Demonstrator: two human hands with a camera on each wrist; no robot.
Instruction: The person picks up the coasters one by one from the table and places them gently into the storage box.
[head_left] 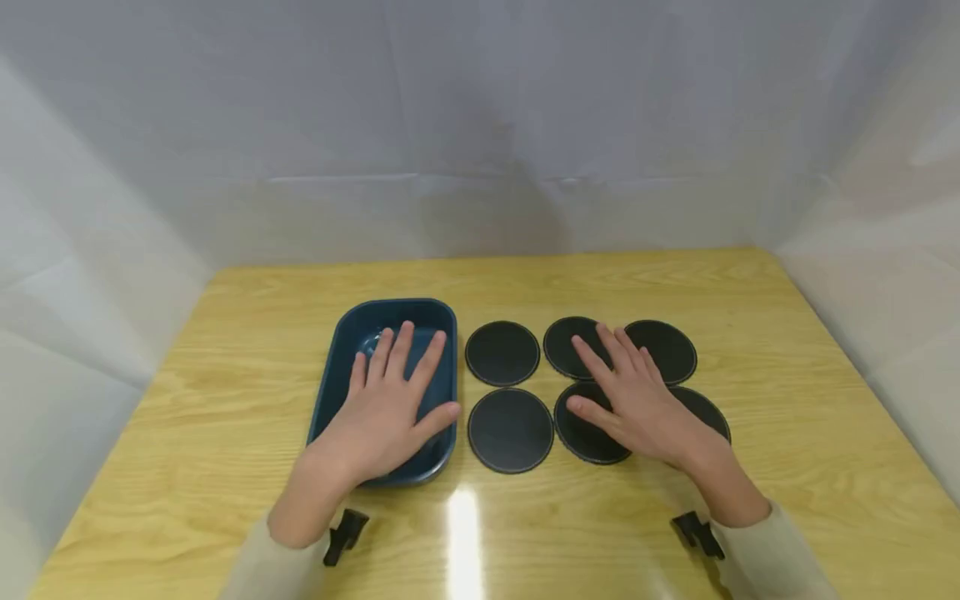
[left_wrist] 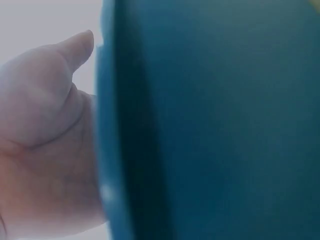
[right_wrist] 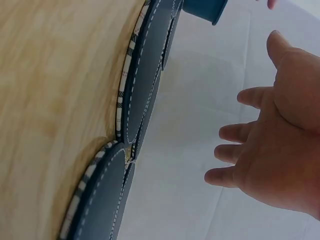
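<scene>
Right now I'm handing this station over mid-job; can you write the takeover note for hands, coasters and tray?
Left hand: open, fingers spread, hovering over the blue tray; holds nothing.
Right hand: open, fingers spread above the right-hand coasters; the wrist view shows a gap, so no contact.
Things: six round black coasters in two rows of three on the wooden table, right of the tray. The two nearest the tray, rear and front, are unobstructed; the other four lie partly under the right hand.
Done: no coaster seen in the tray.
Left: all six coasters remain on the table.
</scene>
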